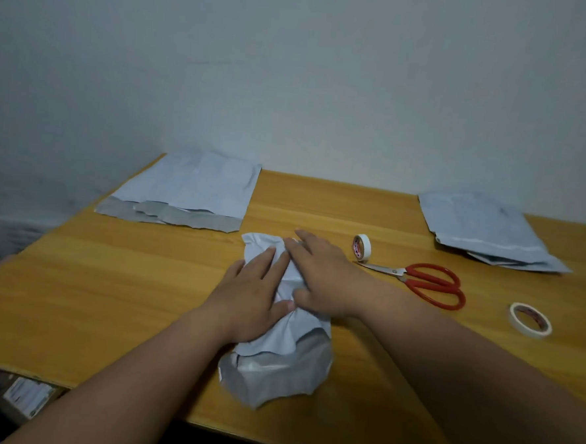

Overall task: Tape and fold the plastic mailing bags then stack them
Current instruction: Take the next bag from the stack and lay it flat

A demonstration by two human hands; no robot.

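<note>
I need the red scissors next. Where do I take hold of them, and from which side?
Take the scissors by the red handle loops, coming from the right. They lie flat with the blades pointing left toward the upright tape roll and the loops facing right, open and unobstructed. The right hand is nearest, though it's now pressing the bag.

The middle of the crumpled mailing bag [278, 358] is covered by the left hand [251, 298] and right hand [326, 278], so its folds there cannot be read. The print on the upright tape roll [362, 247] and on the flat tape roll [530, 320] is too small to make out. The tabletop [109, 279] runs off the right edge. A labelled object [28, 398] below its near-left corner is blurred.
</note>
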